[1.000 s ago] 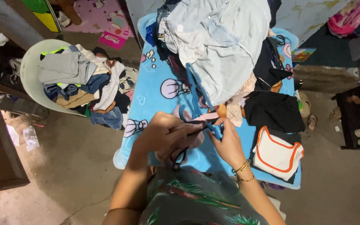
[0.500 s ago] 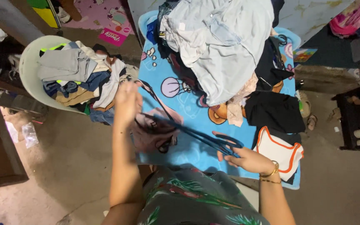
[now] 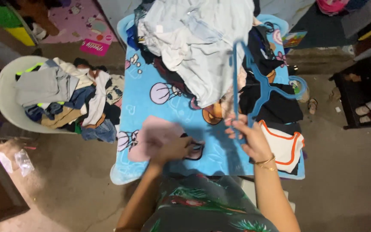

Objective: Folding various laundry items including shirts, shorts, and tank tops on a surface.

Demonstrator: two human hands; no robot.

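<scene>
The blue hanger is lifted above the worktop, grasped at its lower end by the right hand. The left hand presses flat on a small pink garment lying on the blue blanket. To do it well, I think the garment should stay smooth while the hanger comes down. A heap of clothes lies behind.

My table wears a blue cartoon-print cover. On it lie a heap of pale and dark clothes at the far end, a pink garment near me, and a white orange-trimmed piece.
</scene>
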